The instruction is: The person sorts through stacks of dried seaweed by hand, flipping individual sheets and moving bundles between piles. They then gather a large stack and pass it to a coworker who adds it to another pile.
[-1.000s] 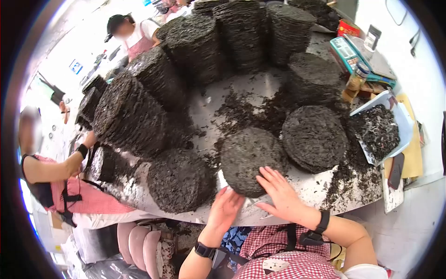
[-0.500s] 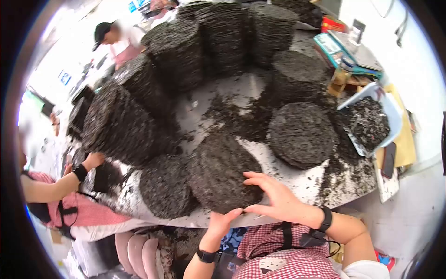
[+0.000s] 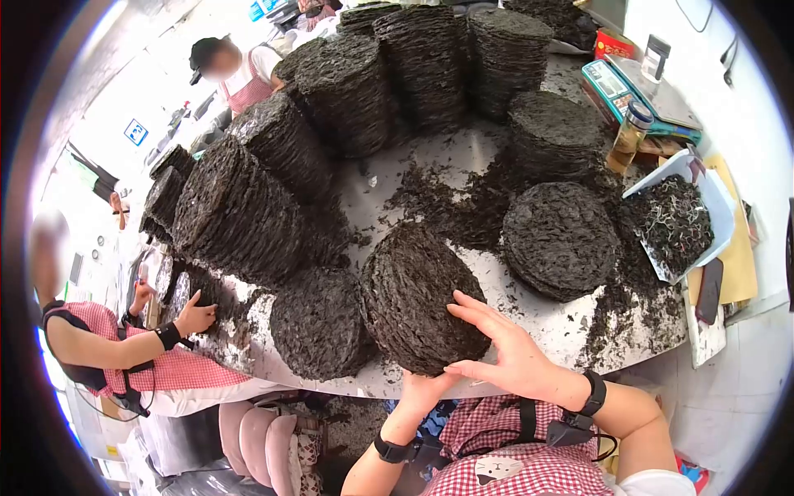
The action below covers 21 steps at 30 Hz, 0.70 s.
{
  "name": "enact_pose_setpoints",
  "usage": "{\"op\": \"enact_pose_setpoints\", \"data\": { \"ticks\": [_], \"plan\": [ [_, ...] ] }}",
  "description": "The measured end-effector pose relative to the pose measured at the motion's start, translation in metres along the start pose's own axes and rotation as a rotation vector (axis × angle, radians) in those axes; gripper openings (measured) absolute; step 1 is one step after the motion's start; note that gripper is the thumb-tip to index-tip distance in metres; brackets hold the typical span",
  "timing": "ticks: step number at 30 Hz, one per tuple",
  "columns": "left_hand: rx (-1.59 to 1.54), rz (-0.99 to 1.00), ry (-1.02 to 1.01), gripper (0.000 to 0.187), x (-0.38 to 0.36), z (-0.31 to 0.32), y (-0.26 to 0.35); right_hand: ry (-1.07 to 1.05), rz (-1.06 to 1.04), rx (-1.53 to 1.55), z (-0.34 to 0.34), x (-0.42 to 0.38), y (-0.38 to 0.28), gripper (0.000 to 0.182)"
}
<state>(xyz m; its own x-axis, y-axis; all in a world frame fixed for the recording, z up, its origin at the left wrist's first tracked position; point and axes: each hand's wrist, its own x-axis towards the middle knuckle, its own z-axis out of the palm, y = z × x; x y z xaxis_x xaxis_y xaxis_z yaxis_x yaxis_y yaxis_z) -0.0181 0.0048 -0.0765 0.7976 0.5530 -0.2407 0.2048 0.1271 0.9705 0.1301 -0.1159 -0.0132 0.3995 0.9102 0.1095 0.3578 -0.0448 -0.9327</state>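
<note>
A thick round cake of dried seaweed (image 3: 422, 293) is tilted up at the near edge of the table. My left hand (image 3: 426, 390) supports it from below, with most fingers hidden under it. My right hand (image 3: 509, 351) is at its right side, index finger and thumb spread on the surface and the other fingers partly hidden. To the left, another round seaweed cake (image 3: 318, 322) lies close beside it. A low round seaweed stack (image 3: 560, 240) is on the right. Loose seaweed scraps (image 3: 463, 198) lie behind the held cake.
Tall seaweed stacks (image 3: 422, 70) curve around the back, and a leaning stack (image 3: 236, 211) stands left. At right are a scale (image 3: 612, 87), a jar (image 3: 630, 136), a scrap-filled plastic bin (image 3: 719, 211) and a phone (image 3: 709, 291). A co-worker's hand (image 3: 196, 314) is at the left edge.
The held cake has turned slightly between my hands, its face now more upright. The co-worker's hand has moved down from the leaning stack. The whole view has shifted a little.
</note>
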Motion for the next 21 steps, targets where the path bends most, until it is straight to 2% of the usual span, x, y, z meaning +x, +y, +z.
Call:
{"op": "enact_pose_setpoints", "data": {
  "ticks": [3,6,7,10,11,14,16,18,19,20,21],
  "plan": [
    [0.01,0.174,0.053,0.048,0.0,-0.002,-0.013,0.003,-0.015,-0.011,0.001,0.001,0.001,0.072],
    [0.024,0.178,-0.009,0.048,0.003,0.001,-0.007,0.027,-0.019,-0.074,0.002,-0.001,0.001,0.069],
    [0.057,0.185,-0.003,0.049,0.004,0.002,-0.007,0.067,-0.067,-0.179,0.004,-0.002,-0.002,0.065],
    [0.218,0.376,0.077,0.049,0.007,0.008,-0.012,0.096,-0.186,-0.382,0.009,-0.004,-0.007,0.065],
    [0.258,0.4,0.106,0.045,0.008,0.009,-0.009,0.172,-0.239,-0.399,0.011,-0.003,-0.008,0.065],
    [0.295,0.348,0.07,0.041,0.005,0.007,0.005,0.214,-0.202,-0.289,0.003,0.001,-0.005,0.061],
    [0.136,0.23,0.102,0.039,0.001,0.003,0.002,0.264,-0.026,-0.134,-0.012,-0.001,-0.004,0.056],
    [-0.024,0.122,0.129,0.039,-0.006,-0.002,0.004,0.501,-0.068,-0.041,-0.038,-0.001,-0.005,0.051],
    [-0.083,0.122,0.169,0.039,-0.007,-0.005,0.0,0.613,-0.067,-0.158,-0.053,-0.005,0.003,0.05],
    [-0.164,0.04,0.15,0.043,-0.009,-0.011,-0.002,0.644,-0.04,0.018,-0.07,-0.01,0.013,0.052],
    [-0.203,0.062,0.135,0.047,-0.008,-0.016,-0.009,0.684,-0.022,0.202,-0.087,-0.014,0.022,0.053]
  ]
}}
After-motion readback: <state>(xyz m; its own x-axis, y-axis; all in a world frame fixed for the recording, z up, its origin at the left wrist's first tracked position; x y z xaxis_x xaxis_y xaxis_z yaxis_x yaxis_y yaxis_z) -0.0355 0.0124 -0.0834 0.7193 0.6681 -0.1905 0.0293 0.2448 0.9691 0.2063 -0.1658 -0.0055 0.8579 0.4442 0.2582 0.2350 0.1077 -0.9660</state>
